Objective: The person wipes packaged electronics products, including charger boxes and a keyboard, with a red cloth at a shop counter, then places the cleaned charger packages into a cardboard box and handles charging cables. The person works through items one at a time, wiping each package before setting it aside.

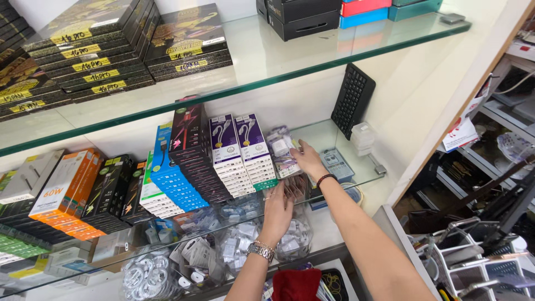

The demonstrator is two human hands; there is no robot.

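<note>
In the head view, the small clear plastic packets of white cable accessories [281,149] stood on edge at the right end of a row of boxes on the middle glass shelf [340,131], thin and glossy, with pale contents showing through the film. The right hand [306,159] lay against the right side of these packets, fingers spread and pressing on them rather than closed around them; a dark bead bracelet [326,178] circled its wrist. The left hand [278,210], wearing a silver metal watch [261,251], was just below at the shelf's front edge, its fingers curled around a bunch of similar thin packets [294,187], partly hidden behind the glass. Just left of the packets stood white-and-purple cable boxes [245,153], then a black-and-red box [188,134], blue boxes [170,178], black boxes [111,187] and orange boxes [69,187]. To the right, a black keyboard [353,99] leaned upright against the back wall near a small stack of clear cases [363,136]. The upper glass shelf [267,50] carried flat black-and-gold boxes [100,47]. Beneath, bagged white chargers and coiled cables [223,248] crowded the lower shelf.
</note>
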